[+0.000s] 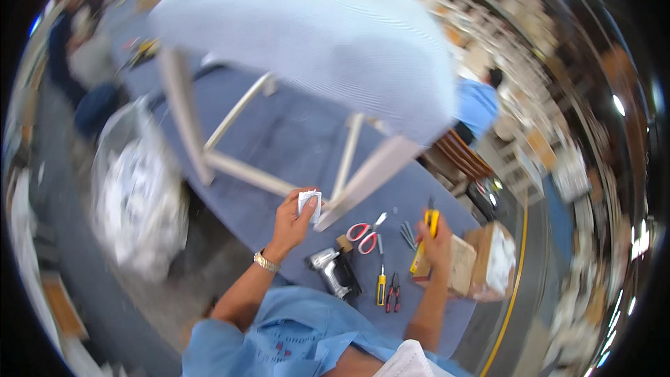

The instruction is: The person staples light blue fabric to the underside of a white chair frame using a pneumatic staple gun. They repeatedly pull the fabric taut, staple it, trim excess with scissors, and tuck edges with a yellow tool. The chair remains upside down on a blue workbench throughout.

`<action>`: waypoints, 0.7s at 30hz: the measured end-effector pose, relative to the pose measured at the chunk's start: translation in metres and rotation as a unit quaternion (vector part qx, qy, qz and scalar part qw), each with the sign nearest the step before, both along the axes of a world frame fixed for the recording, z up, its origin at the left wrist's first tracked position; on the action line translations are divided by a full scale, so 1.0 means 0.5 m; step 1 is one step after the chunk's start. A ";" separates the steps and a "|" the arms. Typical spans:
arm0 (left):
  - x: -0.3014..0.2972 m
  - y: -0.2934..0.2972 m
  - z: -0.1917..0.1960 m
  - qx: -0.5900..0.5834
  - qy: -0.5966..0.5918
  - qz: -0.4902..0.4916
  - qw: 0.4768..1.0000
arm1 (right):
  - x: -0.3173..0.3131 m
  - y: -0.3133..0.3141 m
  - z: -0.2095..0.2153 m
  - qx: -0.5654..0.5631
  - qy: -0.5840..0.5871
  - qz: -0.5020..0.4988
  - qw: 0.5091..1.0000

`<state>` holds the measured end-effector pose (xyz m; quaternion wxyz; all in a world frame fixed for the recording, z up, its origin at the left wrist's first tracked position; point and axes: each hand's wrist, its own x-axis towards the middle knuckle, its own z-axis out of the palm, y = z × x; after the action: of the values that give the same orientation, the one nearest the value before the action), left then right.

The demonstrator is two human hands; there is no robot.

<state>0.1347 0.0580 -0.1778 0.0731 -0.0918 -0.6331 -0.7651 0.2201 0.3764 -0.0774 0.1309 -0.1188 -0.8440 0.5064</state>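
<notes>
My left hand (292, 222) pinches a small white folded piece (311, 204), perhaps a label or paper, beside the lower end of a chair leg. The chair (300, 35) stands on the table, its seat covered in pale blue-white fabric and its legs light wood. In my right hand (438, 246) is a yellow utility knife (433, 220), held upright above the table's right part. Between my hands lie red-handled scissors (364, 234), a yellow screwdriver (381, 287), red-and-black pliers (393, 294) and a silver-and-black staple gun (332, 271).
Cardboard boxes (462, 265) sit at the table's right edge. A clear bag (136, 195) full of white material stands left of the blue-grey table (269, 129). Beyond it at right is a person in a blue shirt (476, 106); another person (66, 63) is far left.
</notes>
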 end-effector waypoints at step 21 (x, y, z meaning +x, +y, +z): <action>0.220 -0.336 -0.326 -0.081 -0.337 0.145 0.927 | -0.206 -0.143 -0.212 -0.085 0.065 -0.002 0.994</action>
<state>0.2448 -0.1098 -0.3410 -0.0421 0.2582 -0.6866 -0.6784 0.1174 0.3052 -0.1833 0.1754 -0.0978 -0.7873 0.5830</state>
